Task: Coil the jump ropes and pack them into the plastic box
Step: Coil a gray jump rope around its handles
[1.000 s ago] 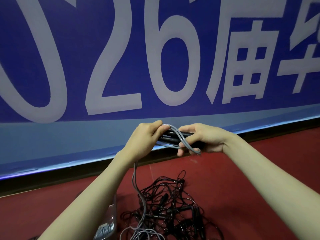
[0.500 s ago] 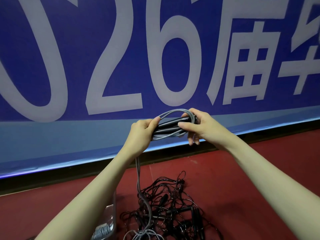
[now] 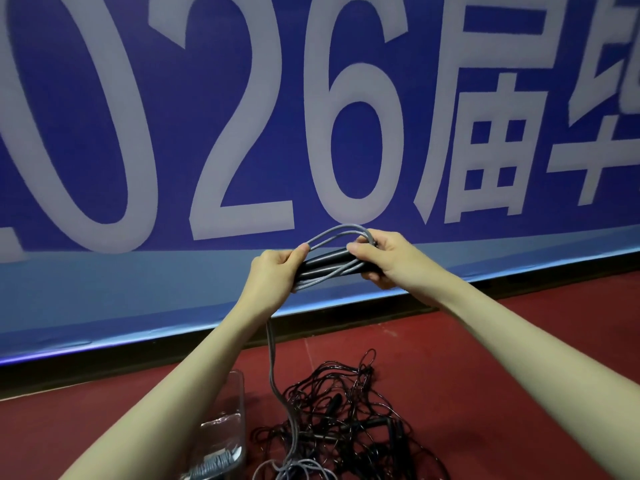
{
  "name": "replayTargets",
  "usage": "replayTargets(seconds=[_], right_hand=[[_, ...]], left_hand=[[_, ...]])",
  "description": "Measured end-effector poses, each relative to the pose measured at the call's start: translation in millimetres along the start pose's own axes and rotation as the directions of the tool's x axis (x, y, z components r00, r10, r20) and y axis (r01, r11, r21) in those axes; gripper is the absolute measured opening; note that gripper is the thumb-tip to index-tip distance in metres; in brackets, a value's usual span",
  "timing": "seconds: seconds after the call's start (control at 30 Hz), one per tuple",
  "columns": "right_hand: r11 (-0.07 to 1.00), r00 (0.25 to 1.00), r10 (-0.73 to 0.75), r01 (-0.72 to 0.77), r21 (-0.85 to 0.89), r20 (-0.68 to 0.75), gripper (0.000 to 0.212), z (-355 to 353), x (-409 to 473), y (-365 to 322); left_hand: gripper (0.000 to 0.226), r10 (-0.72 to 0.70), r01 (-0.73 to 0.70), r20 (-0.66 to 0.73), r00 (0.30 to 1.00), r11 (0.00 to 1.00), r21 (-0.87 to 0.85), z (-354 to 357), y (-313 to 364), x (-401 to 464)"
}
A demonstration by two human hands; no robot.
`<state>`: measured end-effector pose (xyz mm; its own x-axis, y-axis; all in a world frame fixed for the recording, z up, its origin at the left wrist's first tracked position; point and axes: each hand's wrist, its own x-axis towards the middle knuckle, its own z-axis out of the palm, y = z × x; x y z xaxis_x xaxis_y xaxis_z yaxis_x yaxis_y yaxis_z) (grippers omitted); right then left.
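Both hands grip the grey rope (image 3: 329,268) bundle, lying crosswise: left hand (image 3: 277,271) one end, right hand (image 3: 384,258) the other. The plastic box (image 3: 225,427) sits below, nearer the left.

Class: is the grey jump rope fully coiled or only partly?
Partly. Loops of the grey jump rope wrap its handles, but one strand hangs to the floor.

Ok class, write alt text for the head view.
Both hands, left hand and right hand, hold a grey rope looped around black handles. Below, black ropes lie tangled on red floor beside a clear box.
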<state>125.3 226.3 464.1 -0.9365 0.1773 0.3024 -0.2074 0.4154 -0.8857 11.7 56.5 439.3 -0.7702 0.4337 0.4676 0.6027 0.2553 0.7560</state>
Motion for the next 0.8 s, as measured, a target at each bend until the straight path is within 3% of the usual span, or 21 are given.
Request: replayTargets(seconds=[0.17, 0.37, 0.53, 0.7, 0.8], right_hand=[[0.996, 0.992, -0.066, 0.059, -0.063, -0.108, 0.030, 19, -6, -39], [0.996, 0.989, -0.090, 0.091, 0.006, -0.117, 0.025, 25, -2, -44], [0.988, 0.991, -0.096, 0.106, 0.113, -0.098, 0.017, 22, 13, -39], [0.951, 0.976, -0.108, 0.157, 0.268, -0.190, 0.024, 19, 53, -37], [0.914, 0.959, -0.089, 0.186, 0.361, -0.271, 0.020, 11, 73, -30]], left_hand=[[0.059, -0.060, 0.065, 0.044, 0.997, 0.991, -0.118, -25, 9, -9], [0.042, -0.142, 0.246, 0.284, 0.948, 0.893, -0.377, -40, 7, -10], [0.037, -0.179, 0.441, 0.431, 0.885, 0.622, -0.647, -44, -3, -4], [0.045, -0.116, 0.401, 0.384, 0.916, 0.231, -0.887, -25, -1, 32], [0.058, -0.104, 0.351, 0.337, 0.936, 0.190, -0.917, -7, 2, 54]])
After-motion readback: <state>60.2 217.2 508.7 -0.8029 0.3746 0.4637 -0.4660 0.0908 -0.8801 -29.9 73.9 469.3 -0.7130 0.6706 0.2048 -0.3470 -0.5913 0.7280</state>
